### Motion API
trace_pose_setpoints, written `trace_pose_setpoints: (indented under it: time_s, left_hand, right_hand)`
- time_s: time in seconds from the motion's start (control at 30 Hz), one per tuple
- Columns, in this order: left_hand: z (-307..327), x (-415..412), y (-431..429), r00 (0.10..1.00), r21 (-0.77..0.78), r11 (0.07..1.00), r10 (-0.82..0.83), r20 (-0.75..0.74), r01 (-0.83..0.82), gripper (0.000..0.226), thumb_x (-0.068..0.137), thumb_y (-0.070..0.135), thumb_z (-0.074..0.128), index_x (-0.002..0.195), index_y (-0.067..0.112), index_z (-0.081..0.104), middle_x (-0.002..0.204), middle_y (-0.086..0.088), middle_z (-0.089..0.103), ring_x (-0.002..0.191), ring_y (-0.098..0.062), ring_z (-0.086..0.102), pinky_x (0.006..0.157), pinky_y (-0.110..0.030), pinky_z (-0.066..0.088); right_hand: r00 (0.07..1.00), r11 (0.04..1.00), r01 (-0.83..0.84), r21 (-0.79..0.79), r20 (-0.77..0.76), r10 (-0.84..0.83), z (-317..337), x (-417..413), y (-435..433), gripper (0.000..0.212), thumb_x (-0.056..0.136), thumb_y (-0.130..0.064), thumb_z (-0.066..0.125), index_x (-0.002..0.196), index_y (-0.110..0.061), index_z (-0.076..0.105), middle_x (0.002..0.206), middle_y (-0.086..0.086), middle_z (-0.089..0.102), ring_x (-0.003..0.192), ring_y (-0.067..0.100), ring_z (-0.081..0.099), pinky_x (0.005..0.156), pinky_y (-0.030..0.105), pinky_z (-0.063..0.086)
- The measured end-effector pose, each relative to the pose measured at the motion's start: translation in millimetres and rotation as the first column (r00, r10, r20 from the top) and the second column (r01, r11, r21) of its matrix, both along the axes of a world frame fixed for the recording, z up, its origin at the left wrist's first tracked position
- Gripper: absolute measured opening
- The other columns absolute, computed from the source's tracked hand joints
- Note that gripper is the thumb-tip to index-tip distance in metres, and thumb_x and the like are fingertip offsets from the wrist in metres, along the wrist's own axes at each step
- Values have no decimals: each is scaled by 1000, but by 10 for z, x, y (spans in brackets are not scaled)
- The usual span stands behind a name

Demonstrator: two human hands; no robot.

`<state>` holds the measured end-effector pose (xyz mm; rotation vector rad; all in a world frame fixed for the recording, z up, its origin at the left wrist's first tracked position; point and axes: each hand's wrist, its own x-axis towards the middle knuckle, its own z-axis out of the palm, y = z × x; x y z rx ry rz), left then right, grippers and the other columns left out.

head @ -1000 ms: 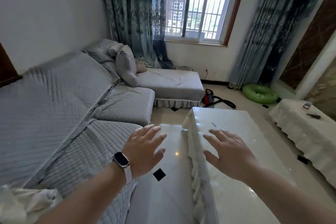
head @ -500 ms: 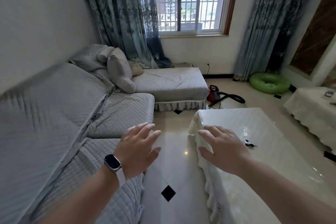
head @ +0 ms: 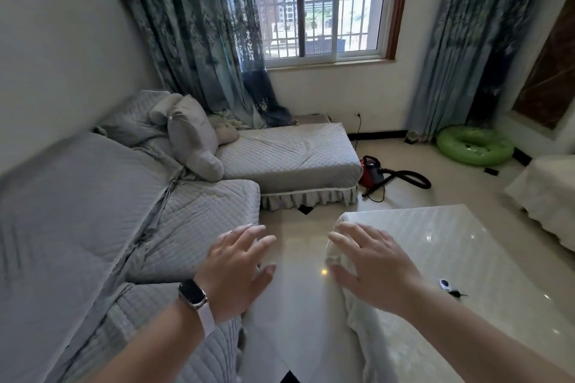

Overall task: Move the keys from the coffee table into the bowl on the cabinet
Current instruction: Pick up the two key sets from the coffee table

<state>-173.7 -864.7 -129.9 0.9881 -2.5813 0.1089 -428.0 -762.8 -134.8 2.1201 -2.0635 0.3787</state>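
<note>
A small bunch of dark keys (head: 455, 292) with a white and blue fob lies on the glossy white coffee table (head: 460, 246), just right of my right wrist. My right hand (head: 373, 267) hovers over the table's near left corner, fingers spread, holding nothing. My left hand (head: 239, 270), with a smartwatch on its wrist, is held open over the floor between the sofa and the table. No bowl or cabinet is in view.
A grey quilted corner sofa (head: 124, 211) fills the left side. A red vacuum cleaner (head: 373, 171) with a black hose and a green inflatable ring (head: 473, 146) lie on the tiled floor. A cloth-covered piece of furniture (head: 547, 193) stands at the right edge.
The view has swung left and upward, so the table slid to the right and lower. The keys have come out from behind my right hand and now lie beside my wrist. Both hands stay open.
</note>
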Motion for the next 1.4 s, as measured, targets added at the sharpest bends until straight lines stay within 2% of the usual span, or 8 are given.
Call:
trace_pose_setpoints:
  time_s: [0.27, 0.37, 0.57, 0.7, 0.83, 1.1, 1.27, 1.4]
  left_hand:
    - [-324, -707, -1228, 983, 52, 982, -182, -28, 183, 48, 85, 48, 49, 125, 22, 60, 131, -3, 61, 123, -26, 52, 98, -44, 42]
    - [-438, -995, -1841, 963, 44, 962, -269, -16, 270, 49, 85, 48, 49, 125, 23, 59, 131, -2, 60, 123, -26, 52, 99, -41, 37]
    - [-486, -1600, -3021, 891, 35, 891, -452, -32, 453, 45, 82, 46, 58, 122, 25, 58, 127, -3, 62, 118, -28, 55, 96, -42, 44]
    - [-592, -2026, -3575, 829, 55, 828, -559, -4, 558, 47, 79, 44, 61, 121, 23, 59, 126, -4, 63, 117, -29, 57, 94, -44, 46]
    - [-670, -2472, -3712, 755, 130, 748, -656, -2, 650, 46, 83, 46, 52, 122, 24, 58, 128, -4, 62, 119, -29, 56, 94, -46, 47]
    - [-791, -3457, -3552, 592, 210, 586, -805, 38, 783, 45, 84, 48, 50, 122, 26, 56, 128, -2, 62, 119, -28, 56, 93, -45, 47]
    - [-1069, -4057, -3488, 544, 279, 551, -832, 107, 787, 46, 84, 50, 48, 120, 24, 60, 123, 0, 66, 115, -26, 60, 91, -43, 49]
    - [-1330, -4658, -3475, 539, 339, 556, -828, 152, 758, 45, 86, 51, 46, 120, 24, 62, 123, 2, 65, 115, -24, 59, 92, -41, 47]
  right_hand:
    - [985, 987, 155, 40, -78, -152, -108, -383, -810, 53, 80, -51, 47, 118, -19, 66, 122, 9, 66, 112, 29, 62, 88, 40, 51]
    - [967, 967, 250, 40, -69, -247, -137, -584, -1187, 46, 81, -47, 49, 115, -20, 65, 120, 8, 67, 108, 30, 63, 85, 40, 52]
    - [875, 872, 483, 82, -81, -477, -149, -894, -1787, 49, 79, -47, 48, 114, -17, 67, 118, 9, 68, 105, 31, 66, 81, 42, 54]
    - [767, 760, 640, 115, -40, -640, -206, -1084, -1938, 51, 79, -48, 47, 116, -18, 65, 123, 10, 66, 109, 32, 63, 84, 47, 52]
    - [673, 663, 732, 157, -15, -739, -350, -1187, -1891, 50, 82, -48, 45, 120, -20, 62, 126, 9, 64, 114, 32, 59, 91, 47, 48]
    - [518, 510, 829, 228, 29, -855, -702, -1554, -1782, 47, 83, -49, 46, 115, -20, 63, 121, 7, 65, 106, 29, 61, 85, 41, 50]
    - [460, 462, 825, 325, 86, -884, -1113, -1968, -1811, 52, 82, -50, 41, 117, -18, 62, 122, 7, 63, 108, 29, 59, 86, 41, 48]
    - [435, 449, 796, 406, 133, -891, -1427, -2494, -1773, 56, 85, -52, 34, 124, -20, 58, 131, 4, 58, 117, 26, 53, 96, 39, 40]
